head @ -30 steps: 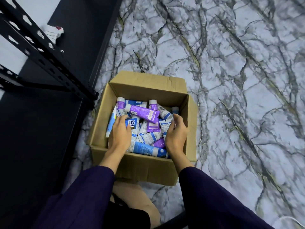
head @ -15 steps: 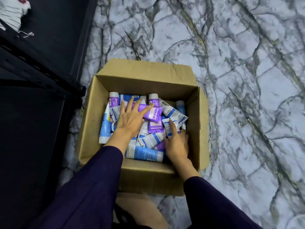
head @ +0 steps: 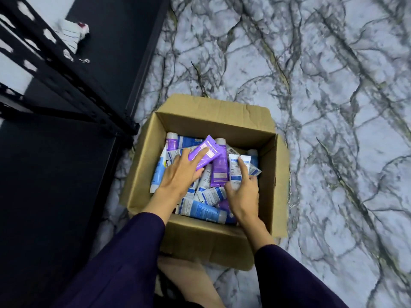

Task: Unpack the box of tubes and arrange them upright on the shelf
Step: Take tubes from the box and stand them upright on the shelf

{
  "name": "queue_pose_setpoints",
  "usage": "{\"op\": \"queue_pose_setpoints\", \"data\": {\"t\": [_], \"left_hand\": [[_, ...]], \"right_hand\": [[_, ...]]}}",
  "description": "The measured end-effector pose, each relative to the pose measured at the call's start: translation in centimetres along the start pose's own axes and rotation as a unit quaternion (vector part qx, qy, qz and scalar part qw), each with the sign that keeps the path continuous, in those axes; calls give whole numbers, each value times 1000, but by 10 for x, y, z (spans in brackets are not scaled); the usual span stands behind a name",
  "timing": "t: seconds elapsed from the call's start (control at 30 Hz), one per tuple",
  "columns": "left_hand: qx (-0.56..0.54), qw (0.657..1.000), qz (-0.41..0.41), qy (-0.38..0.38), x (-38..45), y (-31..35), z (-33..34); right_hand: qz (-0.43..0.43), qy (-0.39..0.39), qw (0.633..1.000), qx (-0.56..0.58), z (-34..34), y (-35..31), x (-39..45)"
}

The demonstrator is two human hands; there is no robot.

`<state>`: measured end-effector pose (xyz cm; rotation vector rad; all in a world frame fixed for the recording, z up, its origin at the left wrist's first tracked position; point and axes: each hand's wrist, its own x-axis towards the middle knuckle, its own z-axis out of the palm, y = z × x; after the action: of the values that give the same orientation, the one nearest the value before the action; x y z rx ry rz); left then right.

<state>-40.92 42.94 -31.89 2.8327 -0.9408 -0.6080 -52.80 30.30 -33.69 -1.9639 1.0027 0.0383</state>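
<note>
The picking-up step is just starting. The left hand (head: 180,174) has its grip around a purple tube (head: 205,154). The right hand (head: 242,192) pinches a white and blue tube (head: 235,168). Both tubes are in the one box (head: 213,243) on the floor. About a dozen tubes show. Next, I think, they must be lifted to the one black shelf (head: 55,174) and stood up.

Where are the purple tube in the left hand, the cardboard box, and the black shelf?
purple tube (head: 205,153): head view, label face.
cardboard box (head: 213,112): head view, far flap.
black shelf (head: 51,174): head view, bare lower board.
</note>
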Motion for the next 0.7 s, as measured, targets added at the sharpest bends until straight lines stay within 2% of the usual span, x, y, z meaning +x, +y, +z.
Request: {"op": "queue_pose_setpoints", "data": {"t": [0.07,0.17,0.27,0.37,0.47,0.57,0.7], "left_hand": [[-109,993,-29,45,-14,5,-26],[-259,952,-66,152,-39,18,-86],[-246,920,-95,290,-76,29,-156],[-271,859,-111,420,-120,33,-222],[-279,799,-111,520,-176,33,-280],[-242,761,-115,590,-247,29,-325],[-182,737,-133,638,-340,18,-370]], "right_hand": [[-51,16,998,21,-14,-28,-8],[-131,23,990,40,-41,-83,-21],[-232,31,969,81,-73,-146,-42],[-318,22,937,140,-101,-211,-73],[-414,10,891,187,-123,-274,-115],[-483,-25,848,214,-134,-334,-169],[-552,-95,788,256,-131,-400,-250]]}}
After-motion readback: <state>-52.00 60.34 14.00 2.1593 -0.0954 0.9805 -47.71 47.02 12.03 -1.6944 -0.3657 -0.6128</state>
